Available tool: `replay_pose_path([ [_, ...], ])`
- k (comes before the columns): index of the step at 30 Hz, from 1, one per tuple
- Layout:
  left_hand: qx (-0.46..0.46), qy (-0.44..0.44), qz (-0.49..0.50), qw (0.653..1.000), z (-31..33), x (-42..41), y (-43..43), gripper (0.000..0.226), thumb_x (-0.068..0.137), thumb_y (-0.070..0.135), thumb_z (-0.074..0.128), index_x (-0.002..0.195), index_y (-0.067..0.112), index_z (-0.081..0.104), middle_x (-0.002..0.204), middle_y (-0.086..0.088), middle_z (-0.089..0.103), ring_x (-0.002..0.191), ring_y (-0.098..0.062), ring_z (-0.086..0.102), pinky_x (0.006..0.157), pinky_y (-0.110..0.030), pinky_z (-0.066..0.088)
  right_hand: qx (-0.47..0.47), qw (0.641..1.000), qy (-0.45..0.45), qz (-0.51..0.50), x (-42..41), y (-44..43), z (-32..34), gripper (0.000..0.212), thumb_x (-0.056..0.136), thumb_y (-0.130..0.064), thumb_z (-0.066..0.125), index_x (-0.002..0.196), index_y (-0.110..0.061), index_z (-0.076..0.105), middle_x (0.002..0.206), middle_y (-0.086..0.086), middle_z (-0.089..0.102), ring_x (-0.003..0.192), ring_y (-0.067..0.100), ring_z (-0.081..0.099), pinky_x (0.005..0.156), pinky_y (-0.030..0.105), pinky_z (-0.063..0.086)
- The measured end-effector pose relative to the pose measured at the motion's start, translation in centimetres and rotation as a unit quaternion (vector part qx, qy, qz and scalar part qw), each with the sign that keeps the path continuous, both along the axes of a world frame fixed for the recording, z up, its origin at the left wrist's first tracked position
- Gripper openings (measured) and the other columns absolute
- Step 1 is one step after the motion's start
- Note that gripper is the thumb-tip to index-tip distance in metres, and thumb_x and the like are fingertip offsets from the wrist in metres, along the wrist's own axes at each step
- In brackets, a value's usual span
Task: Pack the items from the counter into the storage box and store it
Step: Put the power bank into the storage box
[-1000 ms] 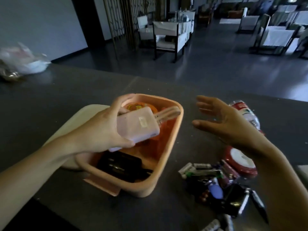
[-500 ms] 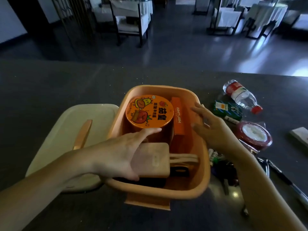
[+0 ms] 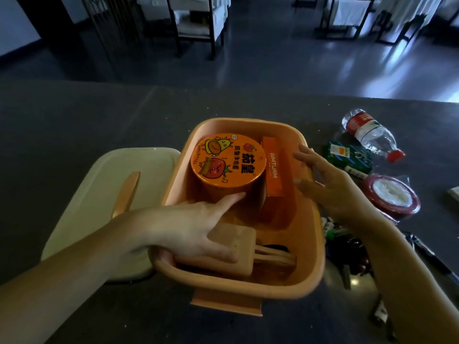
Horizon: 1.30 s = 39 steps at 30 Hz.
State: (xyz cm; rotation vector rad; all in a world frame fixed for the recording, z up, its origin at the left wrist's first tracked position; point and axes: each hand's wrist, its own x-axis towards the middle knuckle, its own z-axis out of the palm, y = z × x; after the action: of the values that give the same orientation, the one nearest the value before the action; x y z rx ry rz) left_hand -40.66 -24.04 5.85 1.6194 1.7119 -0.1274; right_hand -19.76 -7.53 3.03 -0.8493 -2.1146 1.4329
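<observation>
I am seating the charger (image 3: 231,249) at the box's (image 3: 313,274) 6 o'clock; left hand (image 3: 188,229) is gripping it, right hand (image 3: 327,184), open and empty, is steadying the wall. Keep it flat.

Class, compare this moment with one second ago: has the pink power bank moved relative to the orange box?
Yes. The power bank has gone down from above the orange box's rim to inside its near end, with the left hand on it.

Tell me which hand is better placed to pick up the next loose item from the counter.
Right. The right hand is open and empty at the orange plastic storage box's right rim, beside the green carton. The left hand is inside the box on the pink power bank.
</observation>
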Motion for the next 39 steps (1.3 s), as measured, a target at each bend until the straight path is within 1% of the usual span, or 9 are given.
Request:
replay_pose_path([
  [8,0.026,-0.001,-0.008,1.0,0.4,0.8,-0.1,0.08,0.064,0.084,0.018,0.127,0.06,-0.025,0.086,0.014,0.052,0.07,-0.001,0.055,0.068,-0.019,0.038,-0.008,1.0,0.02,-0.009,0.0,0.1,-0.3,0.051,0.077,-0.035,0.062,0.119,-0.054,0.04,0.141,-0.032,0.022,0.123,-0.004,0.032,0.07,0.009,0.049],
  [13,0.128,0.044,0.0,0.991,0.2,0.1,-1.6,0.079,0.063,0.088,0.012,0.119,0.061,-0.036,0.115,-0.002,0.063,0.105,-0.008,0.054,0.096,-0.014,0.017,-0.015,0.999,0.03,-0.01,0.1,0.3,-0.8,0.054,0.075,-0.036,0.062,0.123,-0.049,0.041,0.14,-0.034,0.024,0.115,-0.012,0.036,0.065,0.006,0.046],
  [18,0.164,0.059,0.004,0.985,-0.3,0.4,-1.7,0.073,0.068,0.085,0.01,0.118,0.06,-0.036,0.109,-0.004,0.068,0.116,-0.009,0.05,0.087,0.001,-0.008,-0.034,0.998,0.046,-0.011,0.0,0.4,-1.1,0.058,0.074,-0.037,0.062,0.129,-0.041,0.043,0.133,-0.038,0.03,0.104,-0.021,0.045,0.066,0.011,0.049],
  [20,0.184,0.06,0.008,0.981,-0.4,0.5,-1.9,0.073,0.065,0.088,0.008,0.117,0.062,-0.036,0.109,-0.004,0.066,0.109,-0.009,0.053,0.096,-0.012,0.012,-0.041,0.998,0.05,-0.013,0.0,0.4,-1.1,0.058,0.074,-0.036,0.062,0.129,-0.039,0.044,0.134,-0.038,0.031,0.107,-0.018,0.046,0.069,0.015,0.051],
  [22,0.209,0.055,0.009,0.976,-0.6,0.6,-2.0,0.077,0.062,0.09,0.007,0.123,0.061,-0.03,0.105,-0.002,0.065,0.094,-0.006,0.058,0.083,-0.015,0.031,-0.039,0.998,0.047,-0.017,0.1,0.4,-1.1,0.059,0.073,-0.038,0.063,0.128,-0.039,0.044,0.136,-0.035,0.031,0.112,-0.01,0.047,0.073,0.019,0.053],
  [27,0.22,0.027,0.006,0.975,-0.7,0.5,-1.6,0.084,0.066,0.088,0.013,0.138,0.049,-0.006,0.058,0.008,0.06,0.058,0.007,0.058,0.05,-0.012,0.042,-0.019,0.999,0.027,-0.026,0.1,0.0,-0.5,0.048,0.078,-0.033,0.062,0.121,-0.046,0.044,0.141,-0.026,0.03,0.113,0.002,0.051,0.067,0.016,0.052],
  [31,0.234,0.034,0.009,0.972,-0.9,0.3,-1.8,0.085,0.058,0.092,0.002,0.134,0.056,-0.009,0.083,0.009,0.068,0.067,0.005,0.059,0.062,-0.013,0.045,-0.017,0.999,0.019,-0.038,-0.1,-0.2,-0.1,0.049,0.083,-0.023,0.063,0.125,-0.039,0.043,0.143,-0.014,0.034,0.104,0.006,0.057,0.063,0.02,0.053],
  [34,0.256,0.026,0.046,0.965,-0.3,1.1,-1.8,0.084,0.058,0.089,0.003,0.135,0.056,-0.003,0.125,0.018,0.053,0.098,0.009,0.05,0.078,-0.013,0.038,0.0,0.999,0.021,-0.04,0.6,-0.2,0.1,0.043,0.081,-0.026,0.066,0.119,-0.04,0.048,0.137,-0.004,0.046,0.106,0.01,0.058,0.073,0.028,0.056],
  [39,0.335,-0.012,0.073,0.939,1.3,7.4,0.3,0.072,0.069,0.083,0.017,0.135,0.055,0.013,0.124,0.037,0.039,0.112,0.016,0.037,0.086,-0.008,0.029,0.058,0.993,-0.004,-0.107,6.6,3.0,0.3,0.039,0.076,-0.032,0.071,0.105,-0.052,0.054,0.111,-0.014,0.06,0.108,0.004,0.055,0.084,0.03,0.049],
])
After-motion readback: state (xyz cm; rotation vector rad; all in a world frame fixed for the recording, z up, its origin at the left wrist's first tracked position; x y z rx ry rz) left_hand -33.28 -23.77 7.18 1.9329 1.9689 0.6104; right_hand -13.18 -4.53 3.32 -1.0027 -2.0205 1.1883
